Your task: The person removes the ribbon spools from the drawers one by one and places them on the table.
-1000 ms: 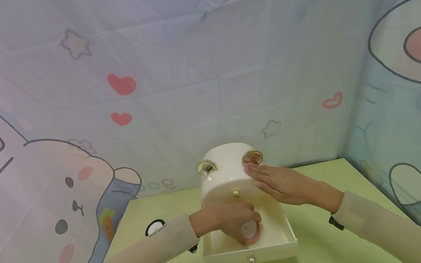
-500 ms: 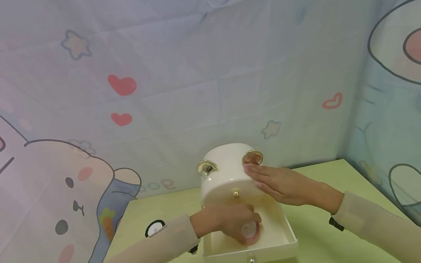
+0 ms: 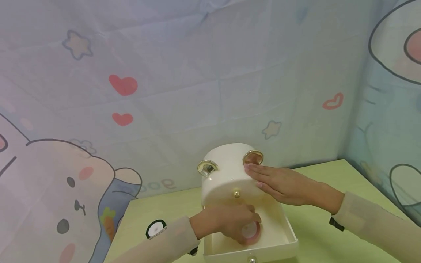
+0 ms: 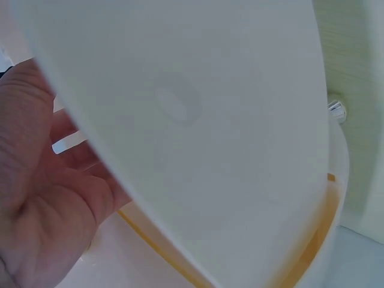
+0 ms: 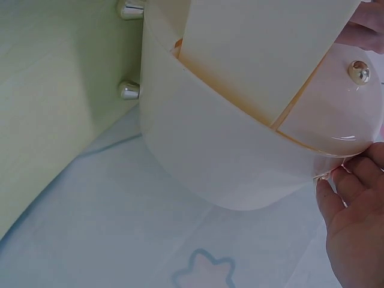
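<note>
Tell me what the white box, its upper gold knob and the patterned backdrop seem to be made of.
White box: probably glossy plastic; smooth curved shell with bright highlights, though lacquer over another material is possible.
Upper gold knob: metal or metal-look plating; mirror-like shine.
Backdrop: likely thin printed fabric, fairly matte; creases and soft wrinkles show.

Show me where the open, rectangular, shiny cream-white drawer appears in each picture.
Head: the drawer sits at bottom, right of centre.
Left wrist: one outer wall fills the middle.
Right wrist: an outside face shows at top, right of centre.
Shared landmark: the person's left hand, at the drawer in head view, past its edge in both wrist views.
</note>
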Available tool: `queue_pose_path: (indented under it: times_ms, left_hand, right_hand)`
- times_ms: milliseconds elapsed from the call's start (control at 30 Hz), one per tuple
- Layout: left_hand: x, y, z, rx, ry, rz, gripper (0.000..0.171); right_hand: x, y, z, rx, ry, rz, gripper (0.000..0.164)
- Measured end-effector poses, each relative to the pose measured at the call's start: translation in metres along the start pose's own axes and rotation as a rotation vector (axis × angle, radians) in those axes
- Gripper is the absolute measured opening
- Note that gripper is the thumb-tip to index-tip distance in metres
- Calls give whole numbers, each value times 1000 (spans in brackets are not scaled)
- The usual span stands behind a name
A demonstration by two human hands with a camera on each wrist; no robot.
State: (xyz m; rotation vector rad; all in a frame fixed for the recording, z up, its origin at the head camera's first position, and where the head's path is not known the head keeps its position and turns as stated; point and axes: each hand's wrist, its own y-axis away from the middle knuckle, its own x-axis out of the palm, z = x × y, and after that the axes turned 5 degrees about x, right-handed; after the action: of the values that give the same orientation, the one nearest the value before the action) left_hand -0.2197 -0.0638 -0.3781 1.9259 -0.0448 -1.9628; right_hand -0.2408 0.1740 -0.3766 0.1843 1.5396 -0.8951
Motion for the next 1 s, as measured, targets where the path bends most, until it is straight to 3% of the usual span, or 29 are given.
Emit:
queue_pose_path:
  times_ms: [367, 633, 1000]
  left_hand:
    - [-5, 4, -2, 9, 64, -34, 38]
    - [-11, 11, -8, 16, 22, -57, 43]
    - [-27, 29, -19, -80, -10, -94, 48]
  right_hand:
    - [1, -1, 0, -4, 3, -4, 51]
    - [2, -2, 0, -1, -3, -1, 51]
    - [1, -3, 1, -10, 0, -9, 51]
